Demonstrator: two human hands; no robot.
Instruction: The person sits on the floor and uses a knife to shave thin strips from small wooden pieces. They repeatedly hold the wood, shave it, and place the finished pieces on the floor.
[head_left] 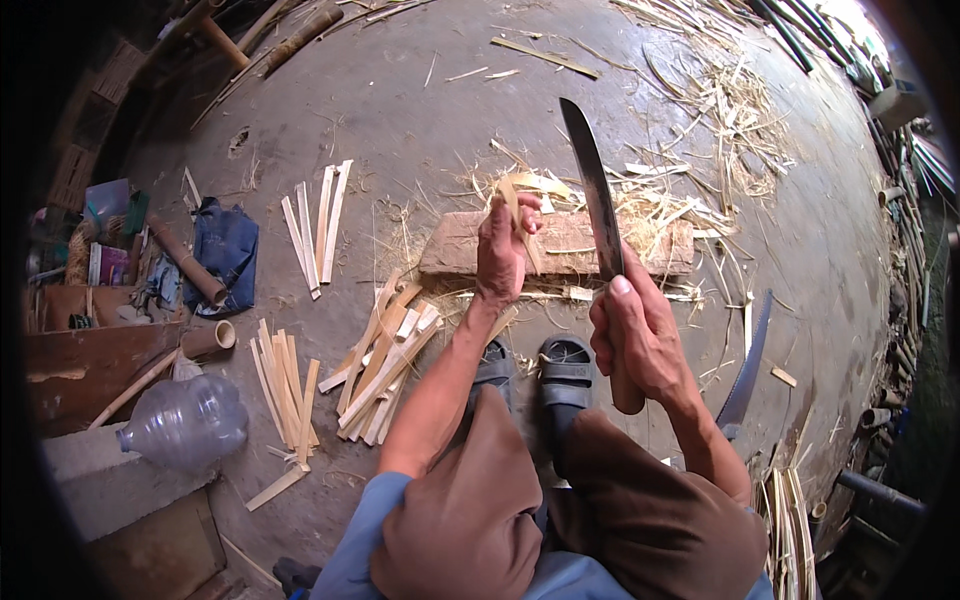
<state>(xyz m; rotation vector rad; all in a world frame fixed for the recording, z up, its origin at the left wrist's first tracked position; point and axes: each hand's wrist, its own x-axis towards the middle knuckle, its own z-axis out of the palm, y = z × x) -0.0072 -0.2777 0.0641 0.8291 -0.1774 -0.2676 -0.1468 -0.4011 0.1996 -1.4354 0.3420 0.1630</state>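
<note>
At the reddish wooden block (455, 248), pinching a thin pale strip (511, 200) in the left hand (504, 245) and gripping a long knife (590, 175) by its handle (627, 392) in the right hand (645, 330), held apart from the strip. Judged advisable: keep the left hand outside the knife's path; use light, even strokes. Noted on the floor (340, 95): heaped strips (388, 368) at left, shavings (742, 120) beyond.

Glare whitens the upper right, while dark fisheye edges bend.
</note>
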